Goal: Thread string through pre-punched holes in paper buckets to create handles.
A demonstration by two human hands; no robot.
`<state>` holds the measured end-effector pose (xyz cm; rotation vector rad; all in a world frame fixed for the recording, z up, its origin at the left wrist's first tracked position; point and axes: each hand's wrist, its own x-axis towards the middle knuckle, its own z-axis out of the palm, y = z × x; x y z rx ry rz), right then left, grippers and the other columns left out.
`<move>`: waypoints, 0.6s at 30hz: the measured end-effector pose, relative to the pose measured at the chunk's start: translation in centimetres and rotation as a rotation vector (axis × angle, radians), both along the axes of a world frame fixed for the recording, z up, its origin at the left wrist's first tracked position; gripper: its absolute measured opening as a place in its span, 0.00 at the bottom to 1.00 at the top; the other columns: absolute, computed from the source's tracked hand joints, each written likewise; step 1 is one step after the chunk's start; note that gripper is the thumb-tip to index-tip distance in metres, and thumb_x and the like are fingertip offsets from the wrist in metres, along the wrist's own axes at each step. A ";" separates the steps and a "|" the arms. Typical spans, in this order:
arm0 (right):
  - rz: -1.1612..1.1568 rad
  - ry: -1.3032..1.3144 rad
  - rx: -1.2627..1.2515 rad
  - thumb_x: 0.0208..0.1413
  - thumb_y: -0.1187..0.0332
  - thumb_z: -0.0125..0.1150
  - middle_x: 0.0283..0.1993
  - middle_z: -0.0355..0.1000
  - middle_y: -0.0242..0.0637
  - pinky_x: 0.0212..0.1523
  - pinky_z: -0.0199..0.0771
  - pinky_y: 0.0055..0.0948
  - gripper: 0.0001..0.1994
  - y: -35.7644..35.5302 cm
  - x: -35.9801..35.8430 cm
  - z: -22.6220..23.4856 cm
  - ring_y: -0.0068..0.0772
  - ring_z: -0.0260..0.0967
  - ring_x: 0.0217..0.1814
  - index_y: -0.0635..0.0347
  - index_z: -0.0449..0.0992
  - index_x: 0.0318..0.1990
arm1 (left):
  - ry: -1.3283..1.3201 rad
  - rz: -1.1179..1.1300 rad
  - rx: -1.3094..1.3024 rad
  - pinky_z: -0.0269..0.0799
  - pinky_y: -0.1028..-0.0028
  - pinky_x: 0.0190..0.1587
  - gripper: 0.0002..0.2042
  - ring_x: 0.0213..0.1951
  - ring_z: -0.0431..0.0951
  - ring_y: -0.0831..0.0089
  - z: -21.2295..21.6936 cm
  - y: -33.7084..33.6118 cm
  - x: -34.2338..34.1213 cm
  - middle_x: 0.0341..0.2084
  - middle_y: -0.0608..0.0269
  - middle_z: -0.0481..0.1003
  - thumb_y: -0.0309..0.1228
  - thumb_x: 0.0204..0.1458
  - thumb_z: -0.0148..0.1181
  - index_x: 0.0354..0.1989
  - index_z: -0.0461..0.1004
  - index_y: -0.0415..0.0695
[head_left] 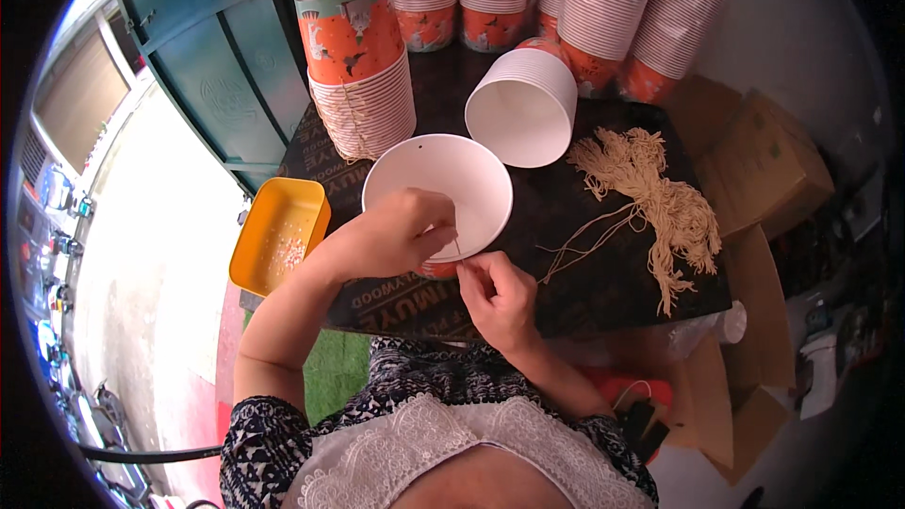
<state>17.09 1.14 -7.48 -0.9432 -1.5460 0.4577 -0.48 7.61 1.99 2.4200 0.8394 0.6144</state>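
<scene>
The left hand gripped the white paper bucket's near rim, while beside it the right hand pinched a thin beige string.

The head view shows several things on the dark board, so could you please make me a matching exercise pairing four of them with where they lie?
Things:
1. white paper bowl held by the left hand
2. yellow tray
3. bundle of tan strings
4. bowl lying on its side

Places:
A. right part of the board
B. off the board's left edge
C. behind the held bowl, opening toward the person
D. near edge of the board, middle

Pairs: 1-D, 2-B, 3-A, 4-C
</scene>
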 end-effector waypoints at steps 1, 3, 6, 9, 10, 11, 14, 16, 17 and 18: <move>0.012 -0.015 -0.028 0.53 0.77 0.64 0.26 0.74 0.44 0.26 0.71 0.34 0.04 -0.2 0.1 0.0 0.43 0.75 0.26 0.64 0.74 0.34 | -0.056 0.119 -0.070 0.70 0.65 0.35 0.05 0.30 0.76 0.57 0.2 -0.5 -0.1 0.25 0.51 0.75 0.25 0.51 0.58 0.30 0.76 0.36; 0.020 -0.002 0.008 0.54 0.79 0.63 0.24 0.72 0.40 0.23 0.68 0.29 0.04 -0.3 0.1 0.0 0.31 0.71 0.23 0.65 0.73 0.33 | -0.122 0.148 -0.109 0.70 0.68 0.33 0.04 0.29 0.76 0.62 0.1 -0.8 -0.3 0.24 0.53 0.75 0.25 0.52 0.58 0.30 0.76 0.36; 0.026 -0.004 0.055 0.55 0.80 0.61 0.23 0.71 0.35 0.22 0.65 0.24 0.03 -0.4 0.3 0.1 0.20 0.67 0.21 0.66 0.73 0.33 | -0.282 0.122 -0.252 0.69 0.73 0.30 0.04 0.27 0.75 0.73 -0.6 -0.6 -0.2 0.24 0.59 0.76 0.23 0.52 0.58 0.31 0.75 0.35; 0.064 -0.011 0.050 0.57 0.79 0.60 0.24 0.73 0.36 0.23 0.67 0.24 0.01 -0.7 0.4 0.2 0.22 0.68 0.22 0.66 0.73 0.34 | -0.407 0.049 -0.470 0.67 0.78 0.28 0.03 0.26 0.73 0.80 -0.3 -0.7 0.0 0.23 0.65 0.75 0.22 0.52 0.58 0.30 0.75 0.34; 0.092 -0.009 0.035 0.58 0.78 0.59 0.25 0.73 0.37 0.24 0.68 0.24 0.01 -0.8 0.3 0.2 0.23 0.69 0.23 0.66 0.73 0.35 | -0.443 0.020 -0.586 0.65 0.81 0.26 0.03 0.25 0.72 0.82 -0.2 -0.7 0.2 0.22 0.67 0.74 0.21 0.52 0.58 0.30 0.75 0.34; 0.093 -0.009 0.037 0.58 0.78 0.59 0.25 0.73 0.37 0.24 0.68 0.24 0.01 -0.7 0.3 0.3 0.23 0.69 0.23 0.66 0.73 0.35 | -0.443 0.020 -0.584 0.65 0.81 0.26 0.03 0.25 0.72 0.82 -0.1 -0.9 0.4 0.22 0.67 0.74 0.21 0.52 0.58 0.30 0.75 0.34; 0.079 0.063 -0.045 0.61 0.75 0.56 0.29 0.74 0.46 0.29 0.71 0.30 0.04 0.1 0.8 0.4 0.41 0.75 0.29 0.66 0.74 0.39 | -0.554 0.029 -0.776 0.60 0.82 0.20 0.03 0.19 0.69 0.83 -0.1 -1.1 1.4 0.18 0.67 0.72 0.21 0.52 0.58 0.29 0.76 0.33; 0.083 0.140 -0.067 0.62 0.74 0.55 0.29 0.74 0.41 0.28 0.70 0.28 0.04 1.4 1.5 0.2 0.31 0.73 0.27 0.65 0.74 0.39 | -0.399 0.190 -0.741 0.63 0.82 0.26 0.06 0.24 0.69 0.85 0.3 -0.8 2.1 0.21 0.70 0.75 0.25 0.54 0.59 0.28 0.79 0.36; 0.116 0.143 -0.170 0.64 0.73 0.54 0.28 0.73 0.35 0.27 0.68 0.25 0.05 1.7 2.3 0.6 0.21 0.68 0.26 0.65 0.74 0.38 | -0.413 0.203 -0.744 0.63 0.81 0.27 0.07 0.24 0.70 0.84 0.2 -0.6 2.5 0.20 0.70 0.75 0.26 0.55 0.59 0.28 0.79 0.36; 0.138 0.175 -0.198 0.65 0.71 0.53 0.30 0.73 0.32 0.27 0.67 0.21 0.07 2.3 2.8 0.6 0.18 0.66 0.27 0.65 0.74 0.37 | -0.413 0.202 -0.743 0.63 0.81 0.27 0.07 0.24 0.70 0.84 0.2 -0.4 2.9 0.20 0.70 0.75 0.26 0.55 0.59 0.28 0.79 0.36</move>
